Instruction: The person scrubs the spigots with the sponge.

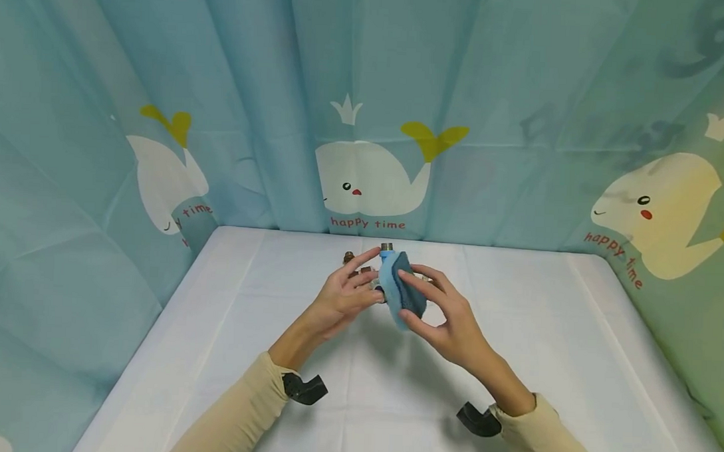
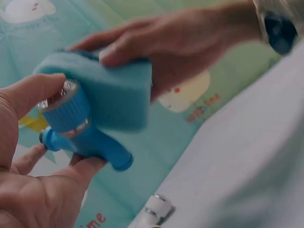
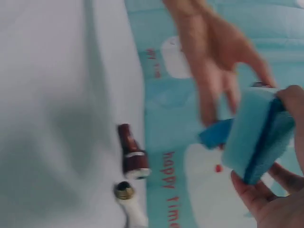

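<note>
My left hand (image 1: 338, 301) holds a blue angle valve-like fitting (image 2: 92, 141) with a ribbed collar and side branches. In the left wrist view the thumb lies at its metal end and other fingers support its branches from below. My right hand (image 1: 457, 326) pinches a sponge (image 1: 412, 295) between thumb and fingers. Pale blue foam faces the fitting, and a darker blue scouring layer lies toward the right palm. The sponge's foam (image 2: 123, 97) is right against the collar in the left wrist view. From the head, the sponge hides most of the fitting.
Behind the hands, on the white-covered table (image 1: 244, 355), lie a brown fitting (image 3: 133, 154) and a white fitting with a brass-coloured end (image 3: 130, 204). A whale-print curtain (image 1: 252, 116) encloses the table's back and sides. Black wrist mounts (image 1: 305, 389) stick out from both sleeves.
</note>
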`<state>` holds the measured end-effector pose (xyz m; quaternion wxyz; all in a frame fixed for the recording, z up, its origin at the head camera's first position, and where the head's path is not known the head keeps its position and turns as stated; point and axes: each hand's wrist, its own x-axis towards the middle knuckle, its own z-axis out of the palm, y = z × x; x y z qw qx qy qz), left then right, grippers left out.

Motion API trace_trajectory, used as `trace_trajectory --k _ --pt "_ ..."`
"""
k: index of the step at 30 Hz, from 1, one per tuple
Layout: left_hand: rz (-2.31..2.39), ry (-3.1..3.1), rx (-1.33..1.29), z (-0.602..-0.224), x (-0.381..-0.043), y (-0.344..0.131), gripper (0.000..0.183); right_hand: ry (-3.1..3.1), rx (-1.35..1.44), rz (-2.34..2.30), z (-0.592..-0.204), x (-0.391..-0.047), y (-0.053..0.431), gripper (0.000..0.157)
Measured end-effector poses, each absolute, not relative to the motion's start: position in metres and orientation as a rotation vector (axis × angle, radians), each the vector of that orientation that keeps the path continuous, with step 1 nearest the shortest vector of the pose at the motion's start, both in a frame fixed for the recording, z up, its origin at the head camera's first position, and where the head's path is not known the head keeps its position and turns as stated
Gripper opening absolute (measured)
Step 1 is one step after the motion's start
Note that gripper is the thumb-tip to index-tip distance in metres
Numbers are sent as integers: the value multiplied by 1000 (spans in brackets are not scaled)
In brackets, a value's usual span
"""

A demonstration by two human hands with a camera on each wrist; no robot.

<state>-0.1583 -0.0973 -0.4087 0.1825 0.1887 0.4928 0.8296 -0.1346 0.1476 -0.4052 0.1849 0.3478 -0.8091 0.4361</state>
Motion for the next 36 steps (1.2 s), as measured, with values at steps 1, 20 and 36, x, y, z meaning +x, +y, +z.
trace_trajectory --k 1,20,36 --pt "2355 1383 538 -409 -158 -97 83 -2287 979 1221 -406 -135 146 64" --pt "2464 1353 474 -400 -157 -91 82 -2359 696 1200 -408 -130 136 60" --pt "2393 1437 466 -401 -157 -92 75 -2328 753 1140 -405 -142 145 59"
